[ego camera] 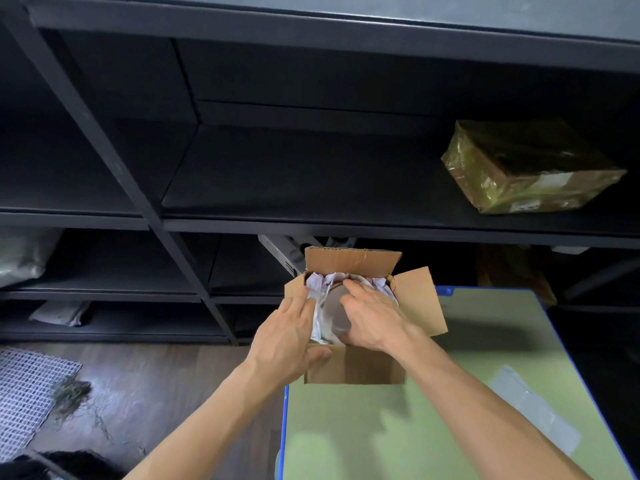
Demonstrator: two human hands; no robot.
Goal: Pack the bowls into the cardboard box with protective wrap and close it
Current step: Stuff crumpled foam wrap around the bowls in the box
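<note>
An open cardboard box (360, 367) stands at the far left corner of the green table (398, 438), its flaps spread outward. White protective wrap (317, 284) lines the inside. A grey bowl (334, 308) lies in the wrap, upside down as far as I can tell. My left hand (287, 337) grips the box's left wall, fingers over the rim on the wrap and thumb against the front flap. My right hand (372, 315) rests on the bowl with fingers spread across it.
Dark shelving (207, 223) fills the space behind the box. A taped brown parcel (526, 168) sits on a shelf at the right. A strip of clear tape (533, 410) lies on the table's right side. The table's blue edge (284, 427) drops to a wooden floor with a mesh mat (27, 389).
</note>
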